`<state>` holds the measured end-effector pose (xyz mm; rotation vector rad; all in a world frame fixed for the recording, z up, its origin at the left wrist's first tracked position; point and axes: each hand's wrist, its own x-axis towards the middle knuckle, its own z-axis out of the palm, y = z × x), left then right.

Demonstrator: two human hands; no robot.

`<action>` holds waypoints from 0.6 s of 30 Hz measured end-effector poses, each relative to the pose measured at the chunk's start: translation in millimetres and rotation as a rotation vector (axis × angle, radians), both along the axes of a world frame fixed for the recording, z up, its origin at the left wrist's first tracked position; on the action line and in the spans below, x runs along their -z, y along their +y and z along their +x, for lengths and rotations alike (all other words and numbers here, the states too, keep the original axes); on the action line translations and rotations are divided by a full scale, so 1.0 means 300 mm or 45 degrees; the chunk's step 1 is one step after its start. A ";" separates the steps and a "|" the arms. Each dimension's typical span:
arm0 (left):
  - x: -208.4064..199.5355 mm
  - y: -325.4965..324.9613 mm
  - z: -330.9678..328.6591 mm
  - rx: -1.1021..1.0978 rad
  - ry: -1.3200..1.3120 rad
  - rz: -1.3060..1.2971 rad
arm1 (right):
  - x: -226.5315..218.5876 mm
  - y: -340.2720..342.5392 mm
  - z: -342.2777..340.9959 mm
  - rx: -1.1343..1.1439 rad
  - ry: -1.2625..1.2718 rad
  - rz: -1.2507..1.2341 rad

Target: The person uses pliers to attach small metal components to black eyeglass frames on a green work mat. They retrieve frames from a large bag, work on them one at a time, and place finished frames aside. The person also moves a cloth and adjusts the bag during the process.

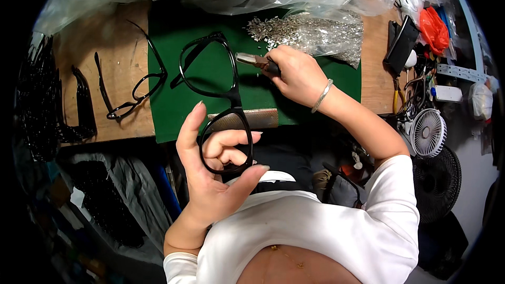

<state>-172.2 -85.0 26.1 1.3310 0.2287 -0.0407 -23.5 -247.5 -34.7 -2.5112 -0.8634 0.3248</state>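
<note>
My left hand (204, 181) holds a black eyeglass frame (235, 94), its fingers around and behind the lower rim and the thumb by that rim's lower edge. The frame is tilted up, with the other rim reaching over the green mat (173, 123). My right hand (299, 73) grips a pair of pliers (260, 62) by its dark handles. The metal jaws point left and lie close to the frame's upper rim; whether they touch it I cannot tell. A ridged metal block (263, 118) lies at the mat's front edge, partly behind the frame.
Small silvery metal parts (273, 30) spill from a clear bag (331, 34) on the mat. Another black eyeglass frame (141, 92) lies on the wood at left, near heaped black pieces (39, 94). On the right are a phone (402, 44), yellow-handled pliers (395, 100) and a white fan (427, 133).
</note>
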 end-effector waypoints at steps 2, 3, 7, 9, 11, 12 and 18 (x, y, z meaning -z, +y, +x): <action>0.006 -0.005 0.006 0.011 -0.081 -0.005 | 0.002 0.014 0.005 -0.011 -0.002 -0.061; 0.001 -0.008 0.009 0.021 -0.066 0.011 | -0.001 0.020 0.007 -0.012 -0.012 -0.092; 0.031 -0.033 0.028 0.002 -0.107 0.040 | -0.040 0.003 -0.016 0.012 0.049 -0.013; 0.058 -0.047 0.046 0.018 -0.229 0.131 | -0.119 -0.010 -0.043 0.073 0.161 0.108; 0.055 -0.060 0.072 0.042 -0.262 0.197 | -0.085 -0.021 -0.047 0.077 0.051 0.076; 0.043 -0.066 0.082 0.049 -0.253 0.208 | -0.065 -0.038 -0.056 0.099 -0.007 0.056; 0.064 -0.050 0.035 -0.048 -0.242 0.181 | -0.010 -0.109 -0.077 0.182 0.001 -0.005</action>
